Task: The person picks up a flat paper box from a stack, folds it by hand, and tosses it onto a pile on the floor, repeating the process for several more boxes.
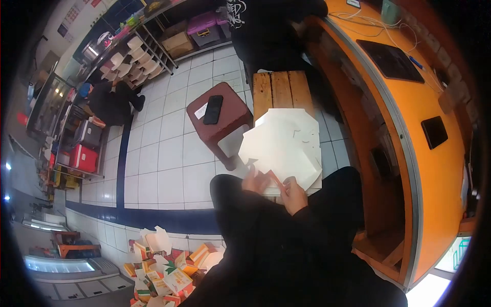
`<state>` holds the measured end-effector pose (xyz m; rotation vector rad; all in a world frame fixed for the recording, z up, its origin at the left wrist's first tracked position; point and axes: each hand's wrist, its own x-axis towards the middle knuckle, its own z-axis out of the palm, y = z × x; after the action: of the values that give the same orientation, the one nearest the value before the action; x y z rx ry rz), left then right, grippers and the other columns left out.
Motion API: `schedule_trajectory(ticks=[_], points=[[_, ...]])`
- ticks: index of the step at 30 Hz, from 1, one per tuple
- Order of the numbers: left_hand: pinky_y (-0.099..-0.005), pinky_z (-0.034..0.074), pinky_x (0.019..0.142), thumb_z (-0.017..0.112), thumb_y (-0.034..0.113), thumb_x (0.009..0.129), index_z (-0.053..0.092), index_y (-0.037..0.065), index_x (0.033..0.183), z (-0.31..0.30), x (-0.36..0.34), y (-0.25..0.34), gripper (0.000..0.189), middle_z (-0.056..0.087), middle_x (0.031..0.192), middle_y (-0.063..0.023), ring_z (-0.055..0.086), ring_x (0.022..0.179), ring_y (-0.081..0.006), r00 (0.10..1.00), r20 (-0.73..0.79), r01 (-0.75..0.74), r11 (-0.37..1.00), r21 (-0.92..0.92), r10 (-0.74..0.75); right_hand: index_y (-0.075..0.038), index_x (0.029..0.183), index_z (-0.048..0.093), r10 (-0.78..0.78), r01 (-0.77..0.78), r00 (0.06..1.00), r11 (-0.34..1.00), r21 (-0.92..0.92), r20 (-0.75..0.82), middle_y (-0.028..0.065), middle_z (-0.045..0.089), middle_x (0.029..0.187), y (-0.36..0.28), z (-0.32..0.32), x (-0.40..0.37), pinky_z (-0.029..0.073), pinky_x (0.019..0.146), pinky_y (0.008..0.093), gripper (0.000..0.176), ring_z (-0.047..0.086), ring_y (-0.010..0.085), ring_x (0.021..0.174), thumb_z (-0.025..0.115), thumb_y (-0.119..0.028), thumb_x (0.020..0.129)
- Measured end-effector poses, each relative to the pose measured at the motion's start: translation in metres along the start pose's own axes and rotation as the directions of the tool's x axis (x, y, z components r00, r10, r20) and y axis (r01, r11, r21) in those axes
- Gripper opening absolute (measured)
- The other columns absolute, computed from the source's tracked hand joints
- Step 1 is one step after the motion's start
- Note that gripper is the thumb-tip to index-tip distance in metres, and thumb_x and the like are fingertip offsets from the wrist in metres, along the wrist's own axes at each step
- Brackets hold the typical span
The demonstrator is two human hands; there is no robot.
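grip closed on both sides, left hand point(254, 180) and right hand point(294, 194) pinching the near edge of the white carton blank point(284, 146) at frame centre above the wooden surface point(279, 89); thin card may crease off-line or slip if either pinch loosens.

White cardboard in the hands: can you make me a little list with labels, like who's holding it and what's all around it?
held thing: white cardboard sheet, flat, with cut flaps
left hand: grips the sheet's near edge
right hand: grips the same edge, just beside
under the sheet: wooden bench
left of the bench: red stool with a black phone lying on top
on the floor, lower left: pile of boxes, orange and white
right side: orange counter
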<state>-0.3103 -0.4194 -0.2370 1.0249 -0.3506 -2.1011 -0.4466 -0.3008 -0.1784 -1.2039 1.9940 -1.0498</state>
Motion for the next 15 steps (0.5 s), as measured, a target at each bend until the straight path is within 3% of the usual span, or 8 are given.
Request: schedule_trajectory(ticks=[1, 4, 6, 9, 10, 12, 14, 15], points=[[-0.0404, 0.055, 0.081, 0.062, 0.043, 0.092, 0.055, 0.004, 0.121, -0.022, 0.015, -0.002, 0.048, 0.06, 0.111, -0.0109, 0.061, 0.103, -0.0254, 0.982, 0.014, -0.185, 0.941, 0.284, 0.189, -0.004, 0.1, 0.054, -0.004, 0.005, 0.999, 1.0, -0.031, 0.033, 0.0174, 0.064, 0.087, 0.004, 0.004, 0.001, 0.048, 0.069, 0.0472, 0.02, 0.063, 0.0386, 0.082, 0.065, -0.009, 0.084], [-0.0357, 0.057, 0.066, 0.065, 0.037, 0.091, 0.062, 0.003, 0.111, -0.044, 0.048, 0.002, 0.04, 0.064, 0.09, -0.0095, 0.066, 0.081, -0.0224, 0.898, 0.179, -0.415, 0.635, 0.651, 0.403, -0.005, 0.101, 0.057, -0.028, 0.038, 0.996, 0.992, -0.121, 0.087, 0.0169, 0.065, 0.089, 0.015, 0.018, 0.003, 0.049, 0.071, 0.0477, 0.019, 0.063, 0.0382, 0.083, 0.063, -0.015, 0.086], [-0.0342, 0.05, 0.068, 0.072, 0.042, 0.081, 0.068, 0.002, 0.1, -0.041, 0.053, -0.003, 0.045, 0.07, 0.089, -0.0117, 0.068, 0.08, -0.0206, 0.896, -0.072, -0.265, 0.659, 0.703, 0.438, -0.006, 0.102, 0.059, -0.05, 0.068, 0.993, 0.981, -0.181, 0.103, 0.0169, 0.065, 0.091, 0.02, 0.024, 0.008, 0.049, 0.071, 0.048, 0.019, 0.063, 0.038, 0.084, 0.061, -0.017, 0.087], [-0.0327, 0.051, 0.071, 0.072, 0.036, 0.083, 0.072, 0.002, 0.09, -0.005, 0.01, -0.003, 0.035, 0.071, 0.087, -0.0124, 0.067, 0.08, -0.0172, 0.872, -0.106, -0.173, 0.503, 0.847, 0.478, -0.007, 0.104, 0.062, 0.0, 0.013, 0.998, 0.981, -0.192, 0.067, 0.0175, 0.064, 0.093, 0.021, 0.033, 0.016, 0.049, 0.074, 0.0483, 0.02, 0.062, 0.0381, 0.087, 0.059, -0.019, 0.088], [-0.0327, 0.051, 0.071, 0.072, 0.036, 0.083, 0.072, 0.002, 0.09, -0.01, 0.012, -0.013, 0.035, 0.071, 0.087, -0.0124, 0.067, 0.08, -0.0172, 0.872, -0.109, -0.169, 0.502, 0.848, 0.477, -0.007, 0.105, 0.062, 0.009, 0.005, 0.997, 0.983, -0.183, 0.075, 0.0178, 0.063, 0.093, 0.022, 0.035, 0.019, 0.049, 0.075, 0.0483, 0.021, 0.062, 0.0384, 0.089, 0.059, -0.019, 0.089], [-0.0319, 0.052, 0.072, 0.071, 0.031, 0.085, 0.072, 0.004, 0.097, -0.021, 0.023, -0.036, 0.03, 0.071, 0.087, -0.0113, 0.067, 0.074, -0.0172, 0.814, -0.05, -0.37, 0.583, 0.723, 0.578, -0.007, 0.106, 0.062, 0.022, -0.006, 0.996, 0.985, -0.175, 0.087, 0.0182, 0.063, 0.094, 0.024, 0.038, 0.02, 0.049, 0.076, 0.0482, 0.021, 0.061, 0.0387, 0.09, 0.058, -0.019, 0.089], [-0.031, 0.053, 0.071, 0.071, 0.024, 0.086, 0.071, 0.004, 0.099, -0.007, 0.009, -0.04, 0.024, 0.071, 0.089, -0.0109, 0.068, 0.074, -0.0185, 0.837, -0.079, -0.362, 0.656, 0.662, 0.542, -0.005, 0.106, 0.062, -0.051, 0.052, 0.999, 0.987, -0.15, 0.014, 0.0207, 0.062, 0.09, 0.025, 0.039, 0.019, 0.047, 0.075, 0.0491, 0.022, 0.059, 0.0414, 0.086, 0.054, -0.02, 0.091], [-0.0307, 0.056, 0.07, 0.069, 0.019, 0.088, 0.066, -0.003, 0.1, 0.002, 0.001, -0.041, 0.026, 0.068, 0.091, -0.0133, 0.068, 0.075, -0.0197, 0.846, -0.109, -0.369, 0.721, 0.586, 0.522, -0.005, 0.106, 0.062, -0.051, 0.053, 0.999, 0.987, -0.152, 0.019, 0.0207, 0.062, 0.09, 0.026, 0.039, 0.019, 0.047, 0.075, 0.0491, 0.022, 0.059, 0.0414, 0.086, 0.054, -0.02, 0.091]])
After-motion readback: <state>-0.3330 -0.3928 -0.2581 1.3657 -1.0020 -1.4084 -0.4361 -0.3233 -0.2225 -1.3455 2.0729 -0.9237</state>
